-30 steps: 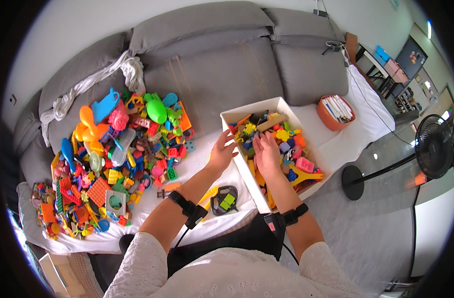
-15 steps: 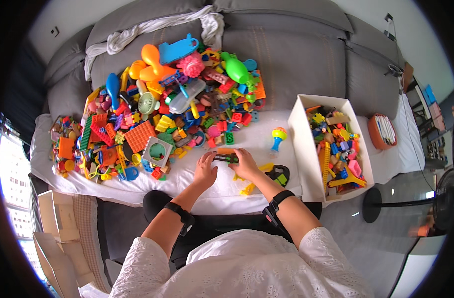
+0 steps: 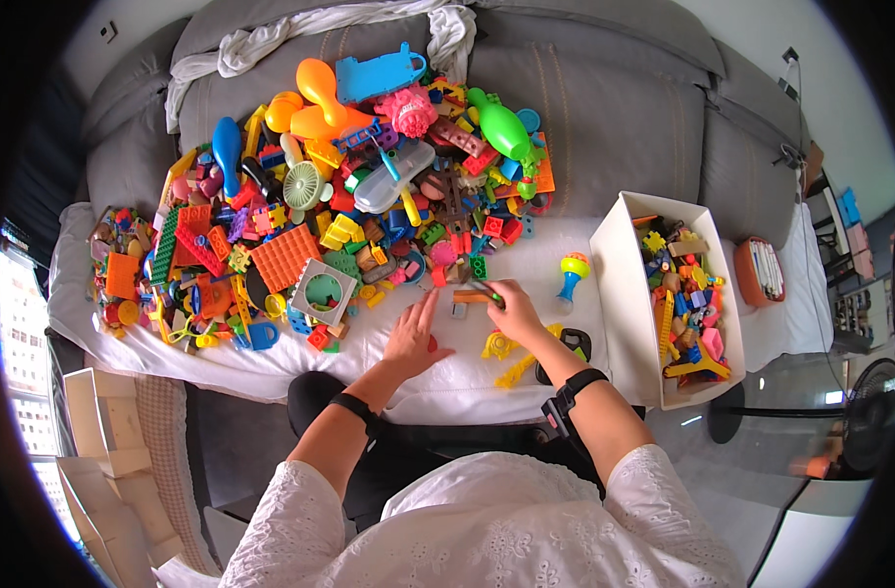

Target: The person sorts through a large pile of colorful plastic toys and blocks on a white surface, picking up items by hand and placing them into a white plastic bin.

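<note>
My left hand (image 3: pixel 415 338) rests on the white cover (image 3: pixel 418 392), its fingers stretched out and holding nothing. A small red piece (image 3: pixel 432 343) shows partly beside its palm. My right hand (image 3: pixel 514 312) is closed on a thin dark toy piece (image 3: pixel 490 295) with some green on it, mostly hidden by the fingers. An orange bar-shaped block (image 3: pixel 470 296) lies just left of the right fingertips, and a small grey block (image 3: pixel 459 311) is below it. Yellow toy pieces (image 3: pixel 511 370) and a black-and-green toy (image 3: pixel 575 343) lie by my right forearm.
A large pile of toys (image 3: pixel 349 230) covers the left of the sofa. A white box (image 3: pixel 624 314) of mixed toys stands at right, with a blue-and-yellow rattle-like toy (image 3: pixel 571 274) in front of it. Farther right are an orange container (image 3: pixel 761 284) and a fan (image 3: pixel 869 402).
My left hand has let go of the dark piece and spread on the cover. The right hand has kept the piece and moved right. The whole view has shifted slightly.
</note>
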### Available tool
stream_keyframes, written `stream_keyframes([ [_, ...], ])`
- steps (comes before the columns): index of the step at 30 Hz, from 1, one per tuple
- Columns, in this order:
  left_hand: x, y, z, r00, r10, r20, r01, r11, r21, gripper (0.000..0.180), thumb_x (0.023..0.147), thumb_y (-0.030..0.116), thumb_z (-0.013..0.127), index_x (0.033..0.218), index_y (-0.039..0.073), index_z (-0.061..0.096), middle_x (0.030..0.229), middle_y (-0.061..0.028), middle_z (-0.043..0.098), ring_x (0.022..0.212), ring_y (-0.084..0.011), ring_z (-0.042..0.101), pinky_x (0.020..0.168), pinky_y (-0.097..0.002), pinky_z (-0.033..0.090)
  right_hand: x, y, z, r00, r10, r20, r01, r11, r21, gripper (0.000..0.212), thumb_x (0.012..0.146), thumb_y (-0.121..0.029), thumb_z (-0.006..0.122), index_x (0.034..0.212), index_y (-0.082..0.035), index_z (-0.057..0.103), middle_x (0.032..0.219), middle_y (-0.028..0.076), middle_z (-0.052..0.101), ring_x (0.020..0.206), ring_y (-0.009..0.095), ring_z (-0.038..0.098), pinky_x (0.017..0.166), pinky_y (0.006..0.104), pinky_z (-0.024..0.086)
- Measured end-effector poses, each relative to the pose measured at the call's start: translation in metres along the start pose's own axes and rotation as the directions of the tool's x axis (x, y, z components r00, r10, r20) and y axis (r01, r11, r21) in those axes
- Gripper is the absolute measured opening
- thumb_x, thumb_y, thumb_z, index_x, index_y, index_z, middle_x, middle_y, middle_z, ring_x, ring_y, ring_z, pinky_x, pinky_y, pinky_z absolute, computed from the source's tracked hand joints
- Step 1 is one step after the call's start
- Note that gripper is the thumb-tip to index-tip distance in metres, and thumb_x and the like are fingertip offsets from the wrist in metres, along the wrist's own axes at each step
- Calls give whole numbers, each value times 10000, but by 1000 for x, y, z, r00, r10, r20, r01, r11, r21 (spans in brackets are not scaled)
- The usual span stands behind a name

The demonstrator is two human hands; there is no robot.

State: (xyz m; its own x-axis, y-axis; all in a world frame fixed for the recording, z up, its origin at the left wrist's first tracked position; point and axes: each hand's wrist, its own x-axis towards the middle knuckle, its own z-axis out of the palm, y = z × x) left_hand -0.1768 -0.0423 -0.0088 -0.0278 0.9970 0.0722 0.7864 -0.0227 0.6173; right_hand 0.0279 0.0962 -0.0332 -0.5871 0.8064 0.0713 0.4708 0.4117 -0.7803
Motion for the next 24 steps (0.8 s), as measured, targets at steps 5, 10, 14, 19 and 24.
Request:
stream_keyframes([
  [5,5,-41,14,978,50,203,-81,986,146,665,674,246,801,1239,92,485,1168,-120,509,1119,-348,514,962,-442,432,-2,-2,15,849,504,162,-495,649,577,194,846,-137,590,997,-17,569,814,120,602,735,250,646,677,378,526],
  [10,13,-30,6,987,97,130,-107,992,70,643,694,320,789,1232,111,508,1201,-98,512,1168,-315,481,990,-434,395,-2,19,23,819,538,200,-554,648,524,239,908,-237,537,1044,-54,468,783,71,581,569,179,637,504,328,548],
  [14,-4,-27,-13,927,305,216,-355,901,249,626,696,402,783,1198,121,536,1237,-78,504,1206,-283,445,1018,-437,348,-3,21,27,839,506,197,-524,659,540,242,922,-253,524,1051,-60,458,780,85,578,566,182,630,499,333,545],
  [19,17,-30,7,937,69,343,-192,921,340,578,752,356,757,1222,118,519,1240,-90,495,1183,-298,466,978,-427,405,-3,28,30,892,437,118,-447,808,384,257,922,-259,534,1049,-50,458,761,109,580,565,187,628,495,343,539],
  [24,42,-8,51,999,-6,-45,0,991,-137,600,770,235,744,1309,174,489,1260,-131,474,1166,-381,478,957,-472,449,-3,16,28,868,473,153,-483,732,480,277,915,-265,541,1052,-39,459,749,118,596,546,212,625,495,356,533],
])
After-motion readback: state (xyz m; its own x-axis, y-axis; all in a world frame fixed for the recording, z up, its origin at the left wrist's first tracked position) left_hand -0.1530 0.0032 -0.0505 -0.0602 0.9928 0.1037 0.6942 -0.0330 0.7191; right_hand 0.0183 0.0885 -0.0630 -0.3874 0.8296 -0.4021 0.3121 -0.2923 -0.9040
